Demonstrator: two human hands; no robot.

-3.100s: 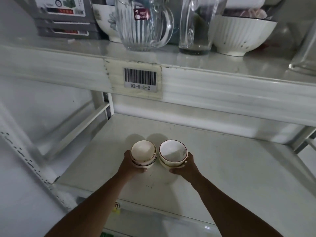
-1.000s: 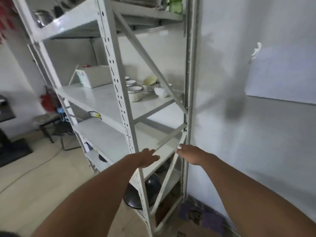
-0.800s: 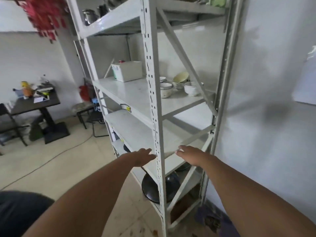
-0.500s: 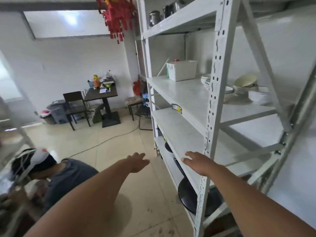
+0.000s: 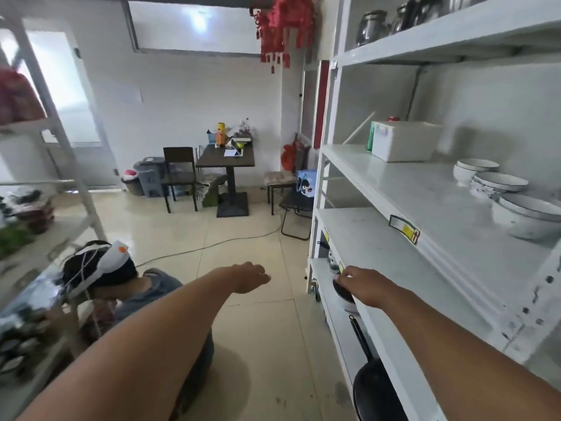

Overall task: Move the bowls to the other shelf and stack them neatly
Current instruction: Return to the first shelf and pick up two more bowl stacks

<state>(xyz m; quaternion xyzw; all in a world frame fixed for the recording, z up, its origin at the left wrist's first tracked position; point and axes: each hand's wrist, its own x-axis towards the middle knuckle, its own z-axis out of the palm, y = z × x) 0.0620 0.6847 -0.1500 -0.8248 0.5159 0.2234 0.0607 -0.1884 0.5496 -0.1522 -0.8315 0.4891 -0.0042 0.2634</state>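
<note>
Both bare hands reach forward holding nothing: the left hand (image 5: 252, 276) relaxed over glossy floor tiles (image 5: 243, 238), the right hand (image 5: 362, 284) loosely curled beside the white metal shelf (image 5: 425, 208). Farther along, round white dark-rimmed bowls (image 5: 498, 185) sit there.

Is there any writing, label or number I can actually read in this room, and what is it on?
None can be read.
Yellow-and-white label on the shelf edge: too blurred.
Small yellow tags on the lower shelf edges: too small.
Paper on the far wall: blank or too faint to tell.
Blue bag by the chair: a picture, no legible words.
</note>
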